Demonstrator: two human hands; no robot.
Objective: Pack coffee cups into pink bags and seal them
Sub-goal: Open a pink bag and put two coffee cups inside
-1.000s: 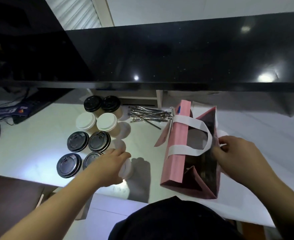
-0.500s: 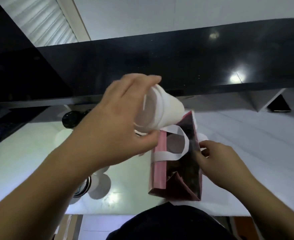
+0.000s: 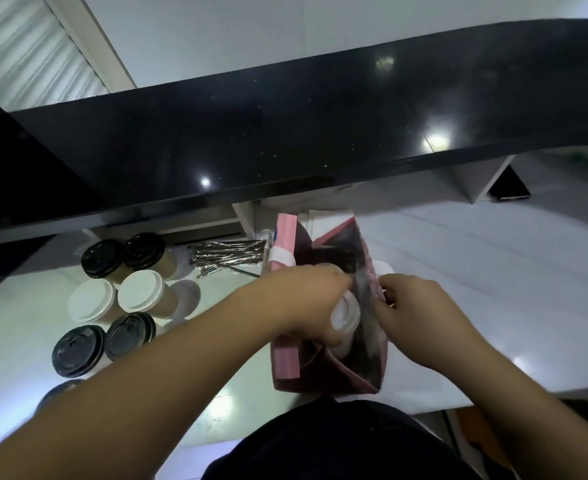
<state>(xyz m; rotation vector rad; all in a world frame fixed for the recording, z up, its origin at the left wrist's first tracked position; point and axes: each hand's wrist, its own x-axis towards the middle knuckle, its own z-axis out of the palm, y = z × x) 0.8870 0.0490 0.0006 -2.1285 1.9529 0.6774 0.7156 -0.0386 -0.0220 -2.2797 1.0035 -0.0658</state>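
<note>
- White-lidded cup (image 3: 345, 315) is sitting in the mouth of the pink bag (image 3: 285, 355) — the left hand (image 3: 306, 303) is curling round it from above.
- The right hand (image 3: 420, 317) is pinching the bag's right rim.
- The bag is standing on the white counter (image 3: 476, 271), right of the other cups (image 3: 140, 296).

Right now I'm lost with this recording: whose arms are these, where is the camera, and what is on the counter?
There is no machine: a person works bare-handed, filmed by a wide-angle camera on their head looking down. The left hand lowers a white-lidded cup into an open pink bag, while the right hand pinches the bag's rim to hold it open. On the white counter, to the left, stand more cups with black lids and white lids, beside a pile of shiny twist ties.
</note>
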